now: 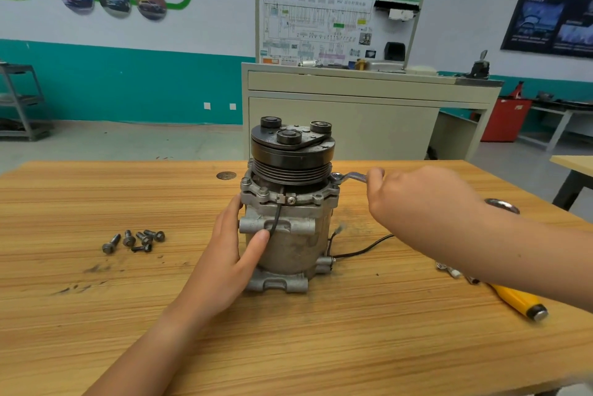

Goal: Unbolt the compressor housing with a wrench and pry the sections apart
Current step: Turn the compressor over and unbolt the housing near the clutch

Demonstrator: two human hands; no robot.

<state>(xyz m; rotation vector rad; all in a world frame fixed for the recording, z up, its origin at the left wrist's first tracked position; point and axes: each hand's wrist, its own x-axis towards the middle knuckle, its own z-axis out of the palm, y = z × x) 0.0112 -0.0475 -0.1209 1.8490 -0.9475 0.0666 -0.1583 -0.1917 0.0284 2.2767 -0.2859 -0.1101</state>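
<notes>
I see the compressor (288, 219) standing upright in the middle of the worktop (321, 347), with its black pulley (292, 155) on top. My left hand (231, 254) is grasping the housing from its 9 o'clock side, thumb across the front and fingers up against the flange. My right hand (417, 200) is clenched round the wrench (349, 177) handle. The wrench head sits at the flange just under the pulley, at the compressor's 2 o'clock. I cannot tell whether it is seated on a bolt. Loose bolts (134, 240) lie in a cluster on the worktop at 9 o'clock, well apart from the compressor. A black wire (362, 249) trails from the base toward 3 o'clock. A yellow screwdriver (516, 301) lies at 4 o'clock, partly under my right forearm.
</notes>
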